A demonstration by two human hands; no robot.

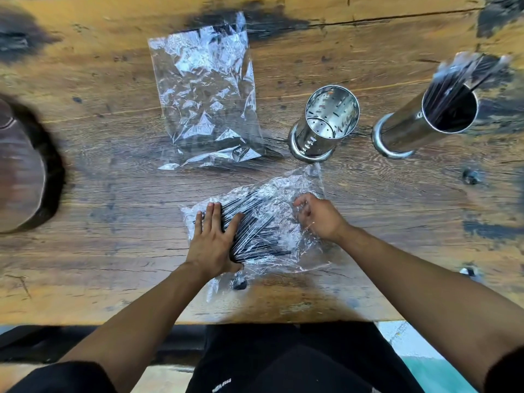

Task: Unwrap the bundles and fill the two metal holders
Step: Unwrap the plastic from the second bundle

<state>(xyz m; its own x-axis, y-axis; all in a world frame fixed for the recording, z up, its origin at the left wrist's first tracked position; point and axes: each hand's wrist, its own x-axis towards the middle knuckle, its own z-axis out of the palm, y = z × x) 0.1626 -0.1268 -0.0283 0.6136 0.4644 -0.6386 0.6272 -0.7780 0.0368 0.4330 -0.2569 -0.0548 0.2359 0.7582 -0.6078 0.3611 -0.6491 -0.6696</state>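
**Both hands on a wrapped bundle, one holder filled and one bare inside**

The landmark here is the empty metal holder (326,123), a perforated steel cylinder standing upright on the wooden table (85,137), a little beyond the middle of the board.

Nearer the person than that holder, and slightly to its left, lies the bundle (255,222) — thin black sticks inside crinkled clear plastic, flat on the table. The left hand (214,239) rests on the bundle's left part with fingers straight and spread, palm down, pressing rather than gripping. The right hand (317,217) is at the bundle's right end, fingers curled into the loose plastic; it appears to pinch the film, though the exact hold is blurred.

Just to the right of the empty holder stands the second holder (425,123), the same steel make, with a sheaf of dark sticks (465,78) rising out of its mouth; their tops are smeared by blur.

To the left of the empty holder, well apart from it, an empty clear plastic bag (207,100) lies flattened and wrinkled on the wood. Far to the left of the holder — at the frame's edge — sits a dark round object (19,168), too blurred to identify.
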